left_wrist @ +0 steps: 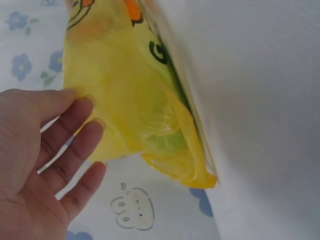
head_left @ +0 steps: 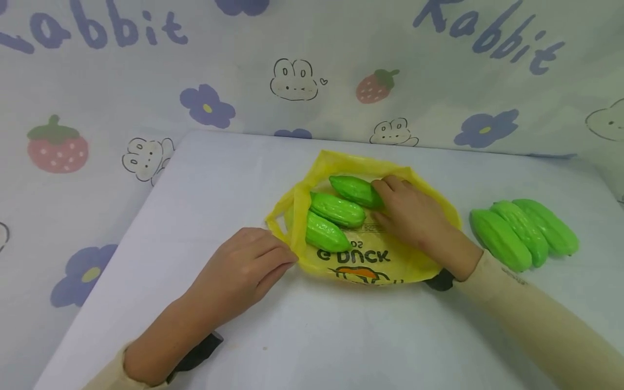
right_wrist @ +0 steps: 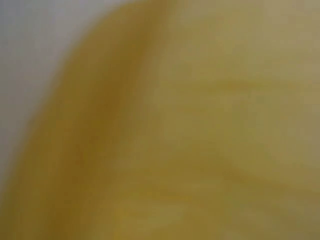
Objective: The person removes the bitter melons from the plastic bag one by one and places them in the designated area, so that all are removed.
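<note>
A yellow plastic bag (head_left: pixel 336 271) lies with its mouth spread in the head view. Inside it are three green vegetable-like pieces: an upper one (head_left: pixel 354 189), a middle one (head_left: pixel 338 210) and a lower one (head_left: pixel 325 234). My right hand (head_left: pixel 414 214) reaches into the bag and grips the right end of the upper piece. My left hand (head_left: pixel 244 271) pinches the bag's edge at its lower left; in the left wrist view the thumb and index finger of that hand (left_wrist: pixel 45 145) meet on the yellow film (left_wrist: pixel 120 90). Blurred yellow bag (right_wrist: pixel 210 130) fills most of the right wrist view.
Three more green pieces (head_left: pixel 524 233) lie side by side on the white table (head_left: pixel 312 346), right of the bag. Behind the table hangs a cloth (head_left: pixel 244 70) printed with rabbits, flowers and strawberries.
</note>
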`<state>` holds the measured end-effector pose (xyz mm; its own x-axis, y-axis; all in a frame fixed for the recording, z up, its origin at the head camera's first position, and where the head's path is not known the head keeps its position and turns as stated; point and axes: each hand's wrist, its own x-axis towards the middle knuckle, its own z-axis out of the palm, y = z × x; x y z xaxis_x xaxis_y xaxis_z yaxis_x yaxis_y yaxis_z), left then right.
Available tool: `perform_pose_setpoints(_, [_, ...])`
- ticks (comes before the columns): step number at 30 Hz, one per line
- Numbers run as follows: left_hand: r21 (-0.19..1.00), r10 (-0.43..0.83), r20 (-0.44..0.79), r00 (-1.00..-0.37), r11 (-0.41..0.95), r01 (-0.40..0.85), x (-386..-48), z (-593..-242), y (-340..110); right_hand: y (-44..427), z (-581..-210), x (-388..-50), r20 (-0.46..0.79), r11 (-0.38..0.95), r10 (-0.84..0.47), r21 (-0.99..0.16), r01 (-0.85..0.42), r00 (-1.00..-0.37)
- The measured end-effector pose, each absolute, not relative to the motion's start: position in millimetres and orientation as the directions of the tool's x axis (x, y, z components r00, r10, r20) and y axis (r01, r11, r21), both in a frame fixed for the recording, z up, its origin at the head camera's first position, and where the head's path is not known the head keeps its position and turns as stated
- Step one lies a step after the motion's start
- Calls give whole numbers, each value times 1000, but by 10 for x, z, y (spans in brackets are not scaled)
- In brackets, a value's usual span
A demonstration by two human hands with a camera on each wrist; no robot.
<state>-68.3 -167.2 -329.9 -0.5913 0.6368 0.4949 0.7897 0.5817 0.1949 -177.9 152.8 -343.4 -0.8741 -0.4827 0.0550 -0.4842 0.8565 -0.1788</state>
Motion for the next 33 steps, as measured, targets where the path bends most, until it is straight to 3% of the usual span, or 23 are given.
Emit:
perform_pose_setpoints(13, [197, 629, 531, -568, 560, 805, -687, -3330, -1664, 1580, -3466, -1754, 41, 863, -450, -236, -446, -892])
perform_pose_setpoints(33, [219, 625, 496, -603, 582, 783, -672, -3283, -1676, 1592, -3467, -1750, 40, 852, -472, -236, -467, -881])
